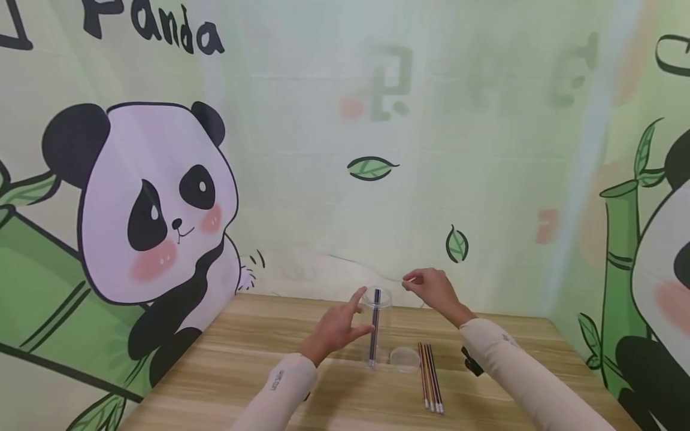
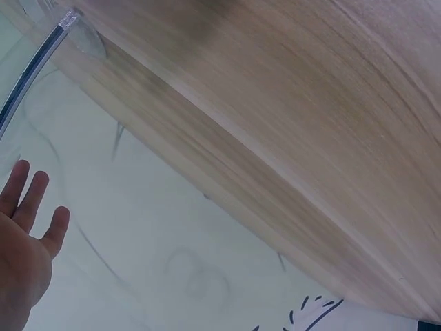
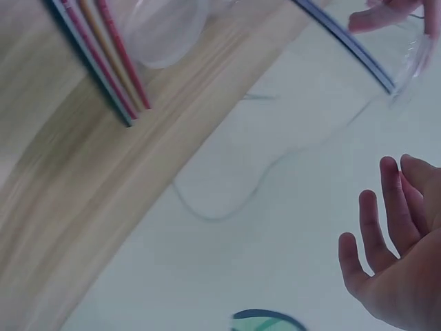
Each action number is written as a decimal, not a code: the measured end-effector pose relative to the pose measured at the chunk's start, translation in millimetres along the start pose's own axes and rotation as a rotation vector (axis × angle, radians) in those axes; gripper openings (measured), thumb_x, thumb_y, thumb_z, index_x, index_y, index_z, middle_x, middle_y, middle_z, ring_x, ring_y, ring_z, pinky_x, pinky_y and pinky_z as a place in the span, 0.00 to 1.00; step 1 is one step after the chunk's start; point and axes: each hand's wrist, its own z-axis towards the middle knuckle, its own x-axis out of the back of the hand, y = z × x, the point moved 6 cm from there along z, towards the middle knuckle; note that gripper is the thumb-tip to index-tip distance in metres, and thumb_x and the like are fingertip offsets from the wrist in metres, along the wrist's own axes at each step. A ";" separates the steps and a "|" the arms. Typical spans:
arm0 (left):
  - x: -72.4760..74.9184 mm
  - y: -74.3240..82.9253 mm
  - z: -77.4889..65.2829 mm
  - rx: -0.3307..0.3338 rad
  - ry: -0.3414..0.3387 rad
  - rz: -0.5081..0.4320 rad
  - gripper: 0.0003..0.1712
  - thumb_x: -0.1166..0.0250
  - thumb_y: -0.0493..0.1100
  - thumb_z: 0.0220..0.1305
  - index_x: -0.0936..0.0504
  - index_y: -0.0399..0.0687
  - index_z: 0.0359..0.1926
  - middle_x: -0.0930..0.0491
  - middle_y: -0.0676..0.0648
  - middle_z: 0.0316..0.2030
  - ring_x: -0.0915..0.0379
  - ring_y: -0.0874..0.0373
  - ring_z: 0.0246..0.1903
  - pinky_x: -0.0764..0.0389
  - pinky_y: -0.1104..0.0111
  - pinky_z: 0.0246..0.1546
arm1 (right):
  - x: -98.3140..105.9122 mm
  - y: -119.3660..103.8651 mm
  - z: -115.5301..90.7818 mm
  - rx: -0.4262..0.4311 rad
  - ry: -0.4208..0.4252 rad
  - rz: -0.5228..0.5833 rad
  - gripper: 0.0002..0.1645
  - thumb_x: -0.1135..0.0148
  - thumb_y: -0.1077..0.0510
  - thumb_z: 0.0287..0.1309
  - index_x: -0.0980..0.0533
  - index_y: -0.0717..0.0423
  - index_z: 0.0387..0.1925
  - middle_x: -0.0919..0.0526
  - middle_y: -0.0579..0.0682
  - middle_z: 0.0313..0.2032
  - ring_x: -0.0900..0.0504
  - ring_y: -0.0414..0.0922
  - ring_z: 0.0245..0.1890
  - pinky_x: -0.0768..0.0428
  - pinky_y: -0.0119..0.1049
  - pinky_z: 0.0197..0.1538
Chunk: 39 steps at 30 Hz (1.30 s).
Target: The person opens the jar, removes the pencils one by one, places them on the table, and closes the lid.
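Note:
A clear plastic cylinder point(image 1: 384, 335) stands upright on the wooden table, with dark striped pencils point(image 1: 374, 329) upright inside it, close together. My left hand point(image 1: 336, 326) is at the cylinder's left side, index fingertip at the rim and thumb lower, overlapping the wall; its other fingers extend loosely in the left wrist view. To the right of the rim and slightly above it is my right hand point(image 1: 431, 290), thumb and index tips together, with nothing visible between them. Several pencils point(image 1: 430, 383) lie side by side on the table, eraser ends toward me.
Beside the cylinder's base lies a round clear lid point(image 1: 405, 360). A small black object point(image 1: 472, 362) is partly hidden by my right sleeve. Behind the table point(image 1: 259, 329) hangs a pale curtain point(image 1: 302, 197) printed with pandas and leaves.

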 end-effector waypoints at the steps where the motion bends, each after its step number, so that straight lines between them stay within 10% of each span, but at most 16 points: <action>1: 0.3 -0.1 0.2 0.001 -0.001 0.001 0.53 0.30 0.60 0.67 0.49 0.54 0.82 0.14 0.44 0.56 0.17 0.44 0.55 0.21 0.50 0.60 | -0.1 -4.1 2.1 0.000 -0.004 0.001 0.12 0.31 0.56 0.67 0.13 0.60 0.46 0.09 0.55 0.38 0.10 0.53 0.41 0.15 0.52 0.47; 39: 5.9 6.0 -4.1 -0.028 0.010 0.017 0.52 0.29 0.57 0.68 0.48 0.48 0.81 0.13 0.42 0.54 0.15 0.44 0.49 0.18 0.51 0.55 | -45.2 -44.2 9.2 0.009 -0.105 -0.073 0.05 0.26 0.59 0.62 0.11 0.55 0.39 0.08 0.52 0.36 0.10 0.47 0.36 0.15 0.40 0.36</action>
